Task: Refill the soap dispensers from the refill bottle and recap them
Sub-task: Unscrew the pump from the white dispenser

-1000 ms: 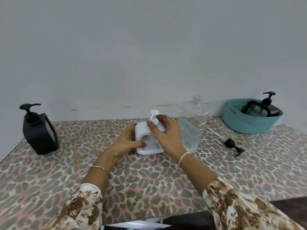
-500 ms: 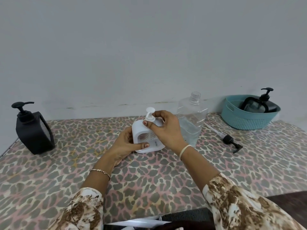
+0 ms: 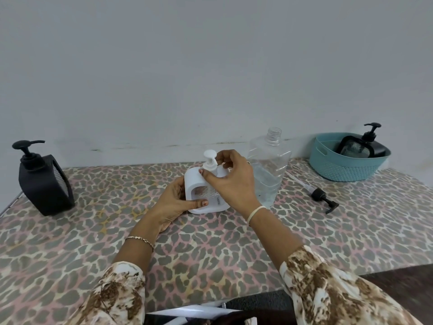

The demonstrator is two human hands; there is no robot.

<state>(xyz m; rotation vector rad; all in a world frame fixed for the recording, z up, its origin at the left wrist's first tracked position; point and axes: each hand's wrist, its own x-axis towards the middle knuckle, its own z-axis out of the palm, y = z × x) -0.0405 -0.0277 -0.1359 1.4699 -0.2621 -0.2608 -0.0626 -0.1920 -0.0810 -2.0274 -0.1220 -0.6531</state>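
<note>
The white soap dispenser [image 3: 193, 179] stood upright near the middle of the leopard-print table [image 3: 93, 242]. The left hand [image 3: 174, 202] gripped its left side, thumb laid across the lower front. The right hand [image 3: 230, 181] curled over the top and pinched the white pump [image 3: 210, 160] at its collar between thumb and fingers. Just to the right, behind that hand, stood the uncapped clear refill bottle [image 3: 267, 174], partly full. A loose black pump [image 3: 321, 198] lay farther right. A black dispenser [image 3: 44, 184] stood at far left, and another [image 3: 360, 146] leaned in the teal basket [image 3: 346, 165].
</note>
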